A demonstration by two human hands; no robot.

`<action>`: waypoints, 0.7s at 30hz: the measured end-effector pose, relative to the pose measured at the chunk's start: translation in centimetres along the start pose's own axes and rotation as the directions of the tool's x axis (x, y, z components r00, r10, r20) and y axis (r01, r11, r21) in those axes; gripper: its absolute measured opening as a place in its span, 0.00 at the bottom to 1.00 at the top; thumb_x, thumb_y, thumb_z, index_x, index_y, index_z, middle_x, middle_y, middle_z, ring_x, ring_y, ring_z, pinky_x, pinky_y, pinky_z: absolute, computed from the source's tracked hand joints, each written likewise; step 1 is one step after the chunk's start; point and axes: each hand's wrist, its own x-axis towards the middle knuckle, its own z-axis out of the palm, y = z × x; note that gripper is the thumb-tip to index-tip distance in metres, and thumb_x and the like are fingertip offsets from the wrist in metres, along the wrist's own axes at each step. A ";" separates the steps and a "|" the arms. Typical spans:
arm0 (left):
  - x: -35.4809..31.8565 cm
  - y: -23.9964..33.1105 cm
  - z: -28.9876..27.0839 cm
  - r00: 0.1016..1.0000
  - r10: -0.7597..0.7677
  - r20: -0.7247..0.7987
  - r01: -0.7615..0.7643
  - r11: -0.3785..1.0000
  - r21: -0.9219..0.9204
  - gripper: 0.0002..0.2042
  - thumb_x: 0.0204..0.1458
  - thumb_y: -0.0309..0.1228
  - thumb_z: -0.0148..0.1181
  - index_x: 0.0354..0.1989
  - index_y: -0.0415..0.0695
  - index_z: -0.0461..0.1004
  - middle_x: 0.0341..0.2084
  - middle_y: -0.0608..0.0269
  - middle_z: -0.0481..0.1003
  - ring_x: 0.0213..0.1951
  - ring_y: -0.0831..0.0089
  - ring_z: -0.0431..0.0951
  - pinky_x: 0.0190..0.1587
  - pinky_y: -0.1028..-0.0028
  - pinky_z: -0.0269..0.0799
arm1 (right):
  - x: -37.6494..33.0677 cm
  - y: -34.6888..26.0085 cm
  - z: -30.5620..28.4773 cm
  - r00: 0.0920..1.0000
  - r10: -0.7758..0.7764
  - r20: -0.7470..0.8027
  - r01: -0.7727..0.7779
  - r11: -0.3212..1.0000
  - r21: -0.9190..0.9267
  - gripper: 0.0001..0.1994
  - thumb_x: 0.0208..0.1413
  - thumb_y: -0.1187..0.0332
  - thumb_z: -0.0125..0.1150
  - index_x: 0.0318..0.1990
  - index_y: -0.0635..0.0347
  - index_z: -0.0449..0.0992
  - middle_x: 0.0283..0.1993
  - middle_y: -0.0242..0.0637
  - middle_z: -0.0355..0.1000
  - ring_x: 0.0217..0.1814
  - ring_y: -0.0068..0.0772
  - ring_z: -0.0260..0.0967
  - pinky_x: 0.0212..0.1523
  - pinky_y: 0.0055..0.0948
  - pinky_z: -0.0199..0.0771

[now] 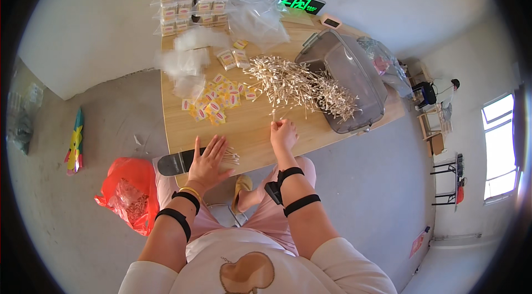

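At the table, right hand pinched a swab, left hand lay spread beside loose swabs (picking step, apparently; next move called for gentle handling).

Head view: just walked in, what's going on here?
A person sits at a wooden table handling cotton swabs. The right hand seems to pinch one swab; the left hand lies flat, fingers spread, beside a small bunch of swabs. A loose swab pile extends into a grey bin; small yellow-and-white cards lie left of it.
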 end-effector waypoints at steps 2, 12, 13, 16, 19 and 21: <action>0.0 0.0 0.0 1.000 -0.003 0.010 0.003 1.000 0.015 0.45 0.52 0.61 0.56 0.74 0.46 0.54 0.73 0.67 0.55 0.75 0.70 0.50 0.75 0.41 0.29 | -0.1 0.6 0.0 0.998 -0.013 0.061 0.011 1.000 0.022 0.14 0.53 0.53 0.68 0.40 0.49 0.78 0.46 0.33 0.76 0.53 0.40 0.71 0.56 0.46 0.65; -0.1 0.0 -0.1 1.000 0.005 0.005 -0.006 0.999 0.048 0.45 0.51 0.61 0.57 0.74 0.46 0.55 0.73 0.65 0.55 0.75 0.70 0.50 0.75 0.40 0.29 | -6.1 -1.3 0.5 0.842 -0.539 0.022 0.477 0.762 0.438 0.08 0.49 0.67 0.70 0.35 0.51 0.77 0.36 0.35 0.74 0.44 0.45 0.70 0.47 0.45 0.68; -0.1 0.0 -0.1 1.000 0.007 0.005 -0.007 0.999 0.050 0.45 0.51 0.61 0.57 0.73 0.46 0.55 0.73 0.65 0.55 0.75 0.70 0.50 0.75 0.40 0.29 | -6.5 -1.6 0.4 0.812 -0.583 0.036 0.505 0.732 0.458 0.07 0.49 0.69 0.70 0.35 0.53 0.77 0.36 0.36 0.73 0.44 0.45 0.70 0.46 0.44 0.69; -0.1 -0.2 0.2 1.000 0.002 -0.002 -0.002 1.000 0.021 0.45 0.51 0.60 0.58 0.73 0.46 0.55 0.73 0.65 0.55 0.75 0.70 0.50 0.75 0.41 0.30 | -7.2 -3.6 -1.3 0.760 -0.648 0.051 0.537 0.669 0.514 0.07 0.48 0.74 0.70 0.33 0.57 0.77 0.36 0.37 0.71 0.43 0.44 0.69 0.45 0.41 0.70; -0.2 -0.1 -0.2 1.000 -0.010 -0.003 0.010 1.000 -0.002 0.45 0.51 0.60 0.58 0.73 0.46 0.55 0.73 0.65 0.55 0.75 0.70 0.50 0.75 0.41 0.30 | -5.9 -4.7 -2.3 0.773 -0.634 0.032 0.534 0.677 0.507 0.08 0.47 0.74 0.70 0.35 0.56 0.77 0.39 0.39 0.69 0.46 0.46 0.68 0.47 0.42 0.70; -0.1 -0.1 -0.2 1.000 -0.008 -0.015 0.008 1.000 -0.013 0.46 0.50 0.60 0.59 0.73 0.46 0.55 0.74 0.66 0.55 0.75 0.71 0.49 0.75 0.41 0.30 | -5.2 -4.5 -1.9 0.708 -0.706 0.030 0.625 0.645 0.439 0.11 0.46 0.74 0.71 0.38 0.54 0.77 0.41 0.40 0.69 0.49 0.48 0.67 0.48 0.45 0.70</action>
